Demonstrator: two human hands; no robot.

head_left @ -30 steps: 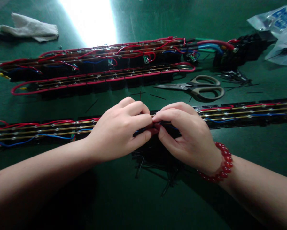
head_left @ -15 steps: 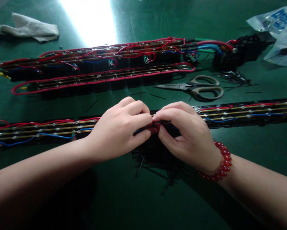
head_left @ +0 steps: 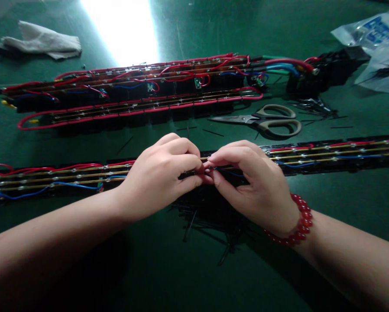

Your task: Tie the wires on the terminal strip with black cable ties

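Across the table runs a long black strip assembly (head_left: 311, 154) with brass-coloured rods, solder joints and thin red and blue wires. Over its middle, my left hand (head_left: 166, 171) is closed, thumb and fingertips pinched together. My right hand (head_left: 249, 182), with a red bead bracelet (head_left: 300, 221) at the wrist, is closed in a pinch too. The fingertips of both hands meet just above the strip. What they pinch is small, dark and mostly hidden, so I cannot name it. Thin black offcuts (head_left: 194, 225) lie scattered just below the hands.
Grey-handled scissors (head_left: 262, 120) lie beyond the right hand, beside a pile of black offcuts (head_left: 314, 106). Further back are a wired assembly (head_left: 132, 80) and one ringed by a red cable (head_left: 149, 112). A pale cloth glove (head_left: 48, 41) and plastic bags (head_left: 376, 47) lie at the far corners.
The fingertips of both hands have shifted slightly at the pinch point, my left fingers curling in more. The view has moved a little; the other things lie as before.
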